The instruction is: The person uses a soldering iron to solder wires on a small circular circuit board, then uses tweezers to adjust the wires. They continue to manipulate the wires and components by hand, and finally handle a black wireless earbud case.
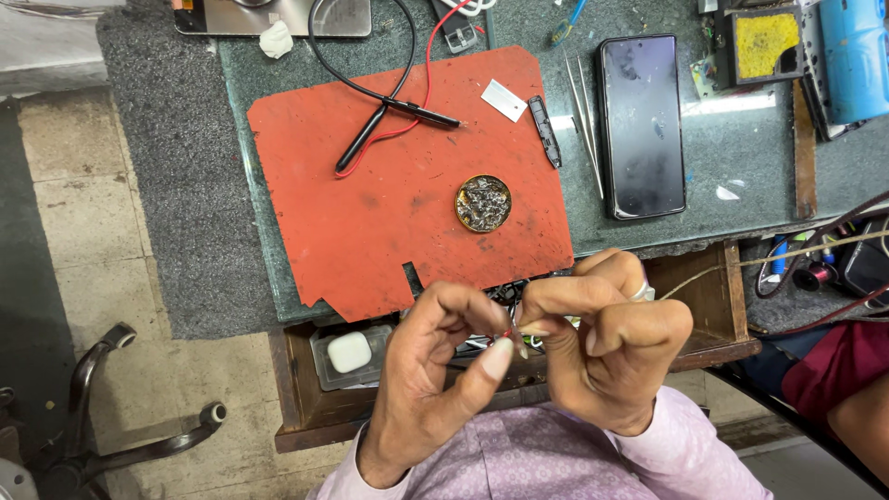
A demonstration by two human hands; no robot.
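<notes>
mat on bench | tin on mat, R side | phone R of mat | tweezers btwn | drawer below mat

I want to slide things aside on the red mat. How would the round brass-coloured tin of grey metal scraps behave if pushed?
The round brass-coloured tin sits flat and low on the red mat, so it would probably slide rather than tip. Filled with crumpled grey metal bits, it is likely heavy for its size. It has no lid, so a sharp shove might spill bits.

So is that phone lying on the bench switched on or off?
Off, as far as it shows: the phone lies flat on the green worktop, screen up, and the glass is dark, with only smudges and glare.
</notes>
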